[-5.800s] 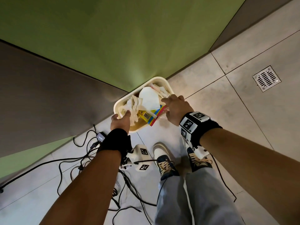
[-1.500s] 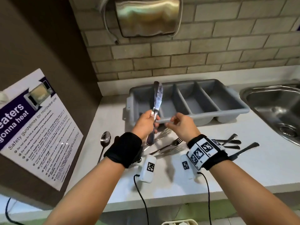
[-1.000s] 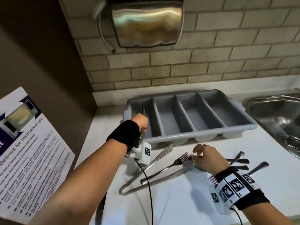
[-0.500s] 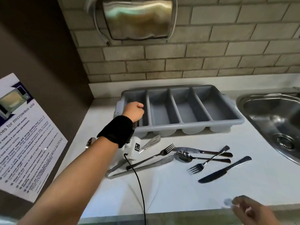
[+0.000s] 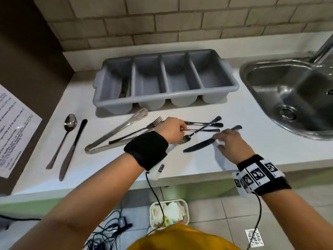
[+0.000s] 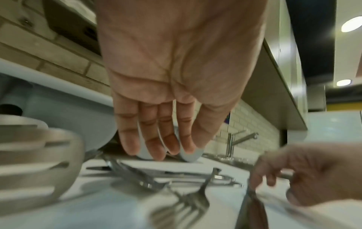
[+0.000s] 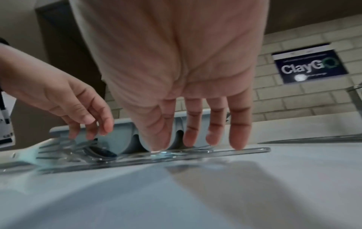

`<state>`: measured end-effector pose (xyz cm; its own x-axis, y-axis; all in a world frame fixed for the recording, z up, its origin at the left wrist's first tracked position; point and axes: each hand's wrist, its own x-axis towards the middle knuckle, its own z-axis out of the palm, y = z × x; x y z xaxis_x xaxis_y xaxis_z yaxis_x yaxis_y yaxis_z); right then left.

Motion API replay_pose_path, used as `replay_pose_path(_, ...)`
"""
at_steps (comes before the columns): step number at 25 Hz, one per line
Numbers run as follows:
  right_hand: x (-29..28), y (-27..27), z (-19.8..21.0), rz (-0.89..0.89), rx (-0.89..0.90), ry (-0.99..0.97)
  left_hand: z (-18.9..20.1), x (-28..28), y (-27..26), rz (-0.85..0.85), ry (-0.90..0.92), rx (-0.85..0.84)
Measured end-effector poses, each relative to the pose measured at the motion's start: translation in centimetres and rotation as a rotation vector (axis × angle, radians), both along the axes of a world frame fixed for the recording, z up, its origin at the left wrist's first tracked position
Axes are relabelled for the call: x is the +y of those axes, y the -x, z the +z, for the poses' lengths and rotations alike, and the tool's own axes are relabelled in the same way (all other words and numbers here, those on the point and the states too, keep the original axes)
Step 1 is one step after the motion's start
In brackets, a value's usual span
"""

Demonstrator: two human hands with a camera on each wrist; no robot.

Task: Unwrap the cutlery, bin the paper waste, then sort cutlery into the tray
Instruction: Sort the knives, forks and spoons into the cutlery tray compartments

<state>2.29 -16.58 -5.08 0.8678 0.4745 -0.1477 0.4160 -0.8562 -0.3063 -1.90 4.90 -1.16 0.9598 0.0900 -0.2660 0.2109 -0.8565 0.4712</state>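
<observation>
A grey four-compartment tray (image 5: 162,97) stands at the back of the white counter, with one knife (image 5: 124,87) lying in its leftmost compartment. In front of it lies a loose pile of forks (image 5: 196,132), a spoon and long tongs (image 5: 117,134). My left hand (image 5: 182,129) hovers over the pile, fingers pointing down at the handles and gripping nothing (image 6: 162,148). My right hand (image 5: 219,139) is spread over a table knife (image 5: 198,146). Its straight fingertips (image 7: 238,147) touch the knife's handle (image 7: 254,150), which lies flat on the counter.
A spoon (image 5: 69,123) and another knife (image 5: 73,147) lie apart at the counter's left. A steel sink (image 5: 288,98) sits at the right. On the floor below the counter edge stands a cream bin (image 5: 186,212) holding paper waste, beside tangled cables.
My left hand has left the tray's leftmost compartment, where a knife now lies, and come back over the pile. My right hand has risen from the counter's front edge onto the table knife.
</observation>
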Motion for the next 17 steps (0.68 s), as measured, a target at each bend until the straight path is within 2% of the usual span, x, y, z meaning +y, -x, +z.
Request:
replay_pose_path(3,0.3,-0.4,0.1,0.01,0.014,0.114,-1.7,-1.6,-0.3,-0.014,-0.089,0.048)
replay_pose_path(7,0.0,-0.5,0.1,0.0,0.019,0.114,-2.6,-3.4,-0.7,-0.001,-0.169,0.06)
replay_pose_path(13,-0.6,-0.6,0.0,-0.012,0.033,0.091,-2.4,-5.0,-1.1,0.063,-0.131,0.123)
replay_pose_path(17,-1.0,-0.7,0.2,0.023,0.037,0.118,-2.7,-5.6,-0.7,0.052,-0.182,0.176)
